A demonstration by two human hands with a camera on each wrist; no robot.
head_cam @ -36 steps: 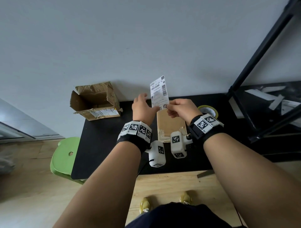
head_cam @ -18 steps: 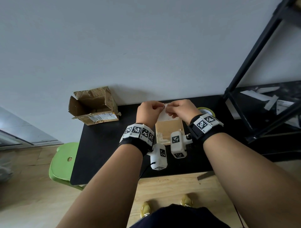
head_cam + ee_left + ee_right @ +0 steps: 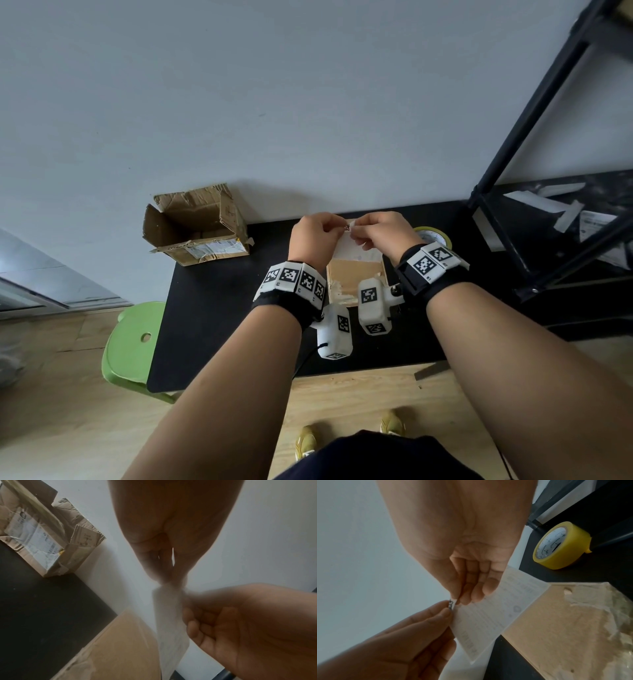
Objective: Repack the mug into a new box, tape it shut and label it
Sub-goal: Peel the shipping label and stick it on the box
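Observation:
Both hands hold a white shipping label [image 3: 346, 245] [image 3: 494, 611] [image 3: 169, 626] above the taped brown box [image 3: 356, 274] [image 3: 565, 622] [image 3: 116, 649] on the black table. My left hand [image 3: 317, 236] [image 3: 168, 580] and my right hand [image 3: 383, 231] [image 3: 460, 599] pinch the same top corner of the label, fingertips almost touching. The label hangs down with its blank back towards me. Clear tape covers the box's top seam. No mug is visible.
An old torn cardboard box [image 3: 195, 226] [image 3: 39, 538] lies open at the table's back left. A yellow tape roll [image 3: 431, 236] [image 3: 559, 546] sits right of the new box. A black shelf frame [image 3: 534, 137] stands at the right, a green stool [image 3: 132, 346] at the left.
The label stood upright with its printed side showing; both hands have lowered it over the box, turned its back to me, and closed on one corner.

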